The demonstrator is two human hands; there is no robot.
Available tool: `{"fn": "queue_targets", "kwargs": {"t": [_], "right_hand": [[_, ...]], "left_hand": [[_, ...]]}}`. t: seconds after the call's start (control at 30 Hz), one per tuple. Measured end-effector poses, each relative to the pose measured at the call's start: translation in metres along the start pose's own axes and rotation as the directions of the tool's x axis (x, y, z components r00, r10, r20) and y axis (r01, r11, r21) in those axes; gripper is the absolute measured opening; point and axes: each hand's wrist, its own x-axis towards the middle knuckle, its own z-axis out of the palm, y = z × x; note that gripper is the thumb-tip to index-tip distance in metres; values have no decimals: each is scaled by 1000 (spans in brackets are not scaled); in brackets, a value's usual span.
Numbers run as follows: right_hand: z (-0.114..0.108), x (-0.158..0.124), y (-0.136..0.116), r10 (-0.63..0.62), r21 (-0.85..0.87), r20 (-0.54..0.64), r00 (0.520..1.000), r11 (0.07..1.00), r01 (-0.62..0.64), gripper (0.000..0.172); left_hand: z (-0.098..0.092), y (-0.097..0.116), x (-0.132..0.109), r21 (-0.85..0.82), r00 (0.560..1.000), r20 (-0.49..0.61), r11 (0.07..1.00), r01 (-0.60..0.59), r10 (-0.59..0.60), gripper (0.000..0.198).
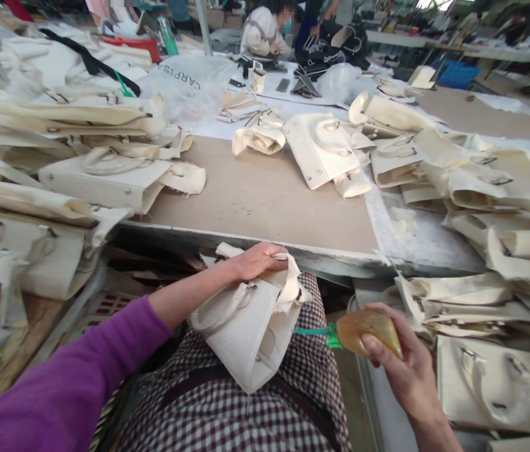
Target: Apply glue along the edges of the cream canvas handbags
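My left hand (259, 259) is closed over the top edge of a cream fabric bag (246, 329) that rests on my checked lap, below the table's front edge. My right hand (399, 364) grips a small amber glue bottle (368, 329) with a green nozzle (318, 333). The nozzle points left and its tip sits right at the bag's side. The bag has a curved handle on its face and its top is folded open under my left fingers.
A brown work table (265, 201) lies ahead. Cream bags are piled at the left (58, 182), in the middle (321, 150) and at the right (495, 207). More bags lie low on the right (495, 383). A seated person (265, 31) works at the far end.
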Motion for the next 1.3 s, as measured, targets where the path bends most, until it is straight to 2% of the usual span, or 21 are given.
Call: {"fn": "queue_targets", "kwargs": {"t": [0.17, 0.37, 0.7, 0.77, 0.87, 0.93, 1.07, 1.13, 1.3], "right_hand": [[2, -1, 3, 13, 9, 6, 1000, 1000, -13, 48], [-1, 14, 16, -34, -54, -125, 992, 998, 28, 53], [-5, -28, 19, -34, -4, 99, 994, 999, 35, 47], [-4, -30, 19, -19, -3, 85, 996, 1000, 19, 48], [-3, -28, 17, 24, -13, -19, 1000, 1000, -25, 47], [-3, -27, 17, 10, -26, -49, 999, 1000, -12, 45], [-7, -31, 22, -75, -27, 100, 992, 997, 78, 46], [-8, -33, 23, -77, -25, 122, 990, 996, 81, 46], [-4, -23, 25, 0, -14, -89, 996, 1000, -2, 47]], "left_hand": [[1, 1, 0, 3, 1000, -4, 1000, 6, -6, 31], [2, 0, 0, -4, 1000, -5, 1000, 2, -2, 33], [4, -6, 3, -31, 1000, -11, 1000, -3, 2, 41], [5, -5, 3, -35, 1000, -10, 999, -2, 1, 41], [5, -5, 3, -42, 1000, -11, 999, -6, 5, 36], [5, -5, 3, -51, 1000, -11, 999, -12, 12, 33], [5, -9, 3, -70, 1000, -8, 997, -17, 16, 30], [6, -10, 3, -76, 1000, -9, 997, -13, 12, 31], [6, -9, 4, -98, 1000, -16, 995, 1, -3, 36]]}}
